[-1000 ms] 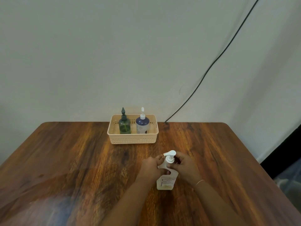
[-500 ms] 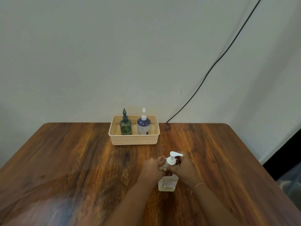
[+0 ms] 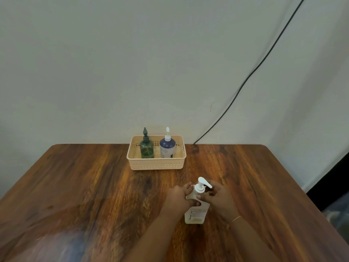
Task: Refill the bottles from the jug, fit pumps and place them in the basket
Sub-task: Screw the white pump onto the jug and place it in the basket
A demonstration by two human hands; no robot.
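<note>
A clear bottle (image 3: 195, 214) with pale liquid and a label stands on the wooden table (image 3: 94, 186) near me. A white pump (image 3: 201, 184) sits on its neck, nozzle pointing right. My left hand (image 3: 178, 198) grips the bottle's shoulder. My right hand (image 3: 217, 197) holds the pump collar from the right. Farther back, a cream basket (image 3: 156, 164) holds a green bottle (image 3: 146, 148) with a dark pump and a blue bottle (image 3: 167, 147) with a white pump, both upright.
A black cable (image 3: 245, 82) runs down the wall to the table's back edge, right of the basket. The table's right edge drops off to a dark floor area (image 3: 328, 186). No jug is in view.
The pump nozzle has turned from pointing left to pointing right while both hands stayed on the bottle. The camera view shifted slightly.
</note>
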